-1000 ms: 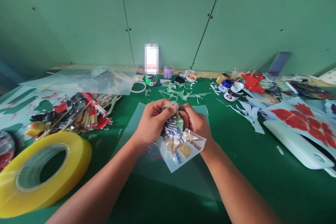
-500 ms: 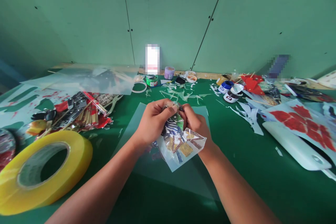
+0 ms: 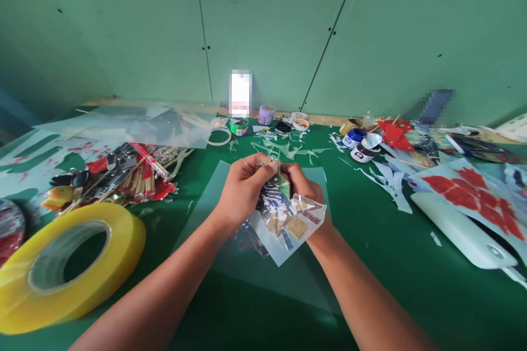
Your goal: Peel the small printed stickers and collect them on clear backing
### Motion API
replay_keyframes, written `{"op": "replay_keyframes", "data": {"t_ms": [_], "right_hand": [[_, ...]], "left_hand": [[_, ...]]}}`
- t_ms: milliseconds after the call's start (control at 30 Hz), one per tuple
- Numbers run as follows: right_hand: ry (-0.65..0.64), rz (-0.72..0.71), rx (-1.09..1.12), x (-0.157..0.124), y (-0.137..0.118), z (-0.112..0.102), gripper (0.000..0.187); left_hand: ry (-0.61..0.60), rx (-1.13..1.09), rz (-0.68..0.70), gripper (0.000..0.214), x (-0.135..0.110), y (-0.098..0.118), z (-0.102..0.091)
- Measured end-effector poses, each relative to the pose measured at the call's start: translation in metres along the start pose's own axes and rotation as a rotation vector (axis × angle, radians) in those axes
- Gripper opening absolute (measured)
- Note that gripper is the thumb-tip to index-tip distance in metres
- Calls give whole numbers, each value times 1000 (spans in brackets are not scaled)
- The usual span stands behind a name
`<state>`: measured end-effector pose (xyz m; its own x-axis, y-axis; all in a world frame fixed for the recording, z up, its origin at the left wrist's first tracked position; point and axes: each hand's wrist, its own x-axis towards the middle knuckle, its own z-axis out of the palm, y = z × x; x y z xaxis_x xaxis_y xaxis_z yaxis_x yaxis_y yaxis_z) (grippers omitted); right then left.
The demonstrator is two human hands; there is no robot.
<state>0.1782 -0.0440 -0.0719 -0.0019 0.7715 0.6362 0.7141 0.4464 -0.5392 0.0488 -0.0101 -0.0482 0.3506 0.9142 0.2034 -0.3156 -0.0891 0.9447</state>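
Both hands grip a crumpled painted plastic sheet (image 3: 284, 214), with blue stripes, green, gold and brown patches and a pale translucent corner pointing down toward me. My left hand (image 3: 242, 186) is closed, its thumb pressed on the sheet's upper edge. Around the other side of that edge curl the fingers of my right hand (image 3: 307, 184), also closed; its fingertips are partly hidden behind the sheet. Beneath the hands lies a larger translucent sheet (image 3: 206, 214) on the green tabletop (image 3: 379, 296). Dark painted pieces (image 3: 251, 238) show below the left wrist.
A large yellow tape roll (image 3: 127, 241) lies at left, near a heap of sticks and red scraps (image 3: 140, 175). Open paint jars (image 3: 363, 151) stand at back right. A white-handled tool (image 3: 461, 230) and a red-painted sheet (image 3: 473, 192) lie right. A lit phone (image 3: 240, 93) leans on the wall.
The painted sheet has turned slightly, its lower corner shifting right and a little up. More of the dark pieces beneath shows. Both hands keep their grip in nearly the same place.
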Motion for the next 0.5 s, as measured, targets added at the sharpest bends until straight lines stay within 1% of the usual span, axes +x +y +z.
{"op": "replay_keyframes", "data": {"t_ms": [167,400,500], "right_hand": [[-8,34,1,-1,3,4,8],[-43,103,105,-6,10,9,3],[-53,131,148,-5,10,8,5]], "left_hand": [[3,-12,3,28,0,1,0],[22,-29,-23,27,-1,0,2],[36,-34,-22,26,-1,2,2]]}}
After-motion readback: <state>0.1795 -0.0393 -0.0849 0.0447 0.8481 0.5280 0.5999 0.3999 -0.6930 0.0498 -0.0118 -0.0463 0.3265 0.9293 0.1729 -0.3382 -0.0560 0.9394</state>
